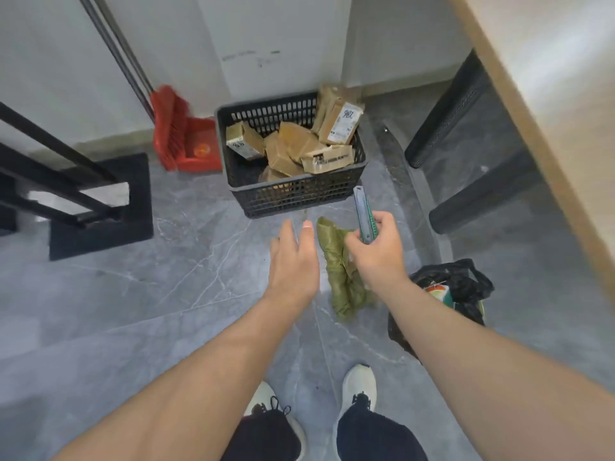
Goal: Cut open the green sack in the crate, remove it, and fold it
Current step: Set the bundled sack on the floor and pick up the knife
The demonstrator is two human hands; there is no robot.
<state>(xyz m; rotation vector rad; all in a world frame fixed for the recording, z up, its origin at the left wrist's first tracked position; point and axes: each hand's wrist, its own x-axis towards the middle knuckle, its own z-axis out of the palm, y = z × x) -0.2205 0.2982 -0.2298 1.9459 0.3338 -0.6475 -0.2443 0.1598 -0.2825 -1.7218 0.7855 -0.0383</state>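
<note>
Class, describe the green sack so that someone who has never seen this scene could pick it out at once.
Find the black crate of brown parcels by the white wall. Just in front of it, beneath the right hand gripping a knife, is the green sack. It is a crumpled olive bundle, unlike the black bag beside it.

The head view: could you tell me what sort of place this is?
Probably an indoor utility corner of a home or shop: grey marble-look floor tiles, a red broom and dustpan, a black plastic crate of brown cardboard parcels.
</note>
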